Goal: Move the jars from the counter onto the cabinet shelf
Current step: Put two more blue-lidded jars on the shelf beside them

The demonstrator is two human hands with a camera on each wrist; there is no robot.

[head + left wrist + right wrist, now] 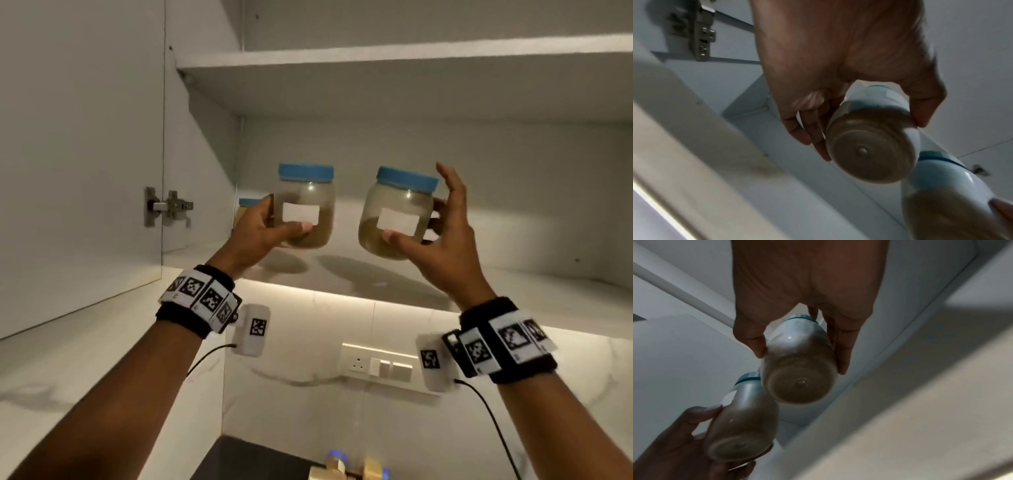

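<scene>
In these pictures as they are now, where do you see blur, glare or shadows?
Head view: small glare spot on each jar, left jar and right jar, soft shadows below on the shelf. Left wrist view: door edge smeared by blur. Right wrist view: dim and soft, with a highlight on the held jar.

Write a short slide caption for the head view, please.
Left hand and right hand each lift a blue-lidded jar toward the cabinet shelf.

I look up into a white wooden cabinet [411,144]. Its white flat door [78,154] hangs open on a shiny metal hinge [168,206]. Below, a warm strip light glows on the white marble wall [308,394] with a cream switch plate [378,366].
</scene>
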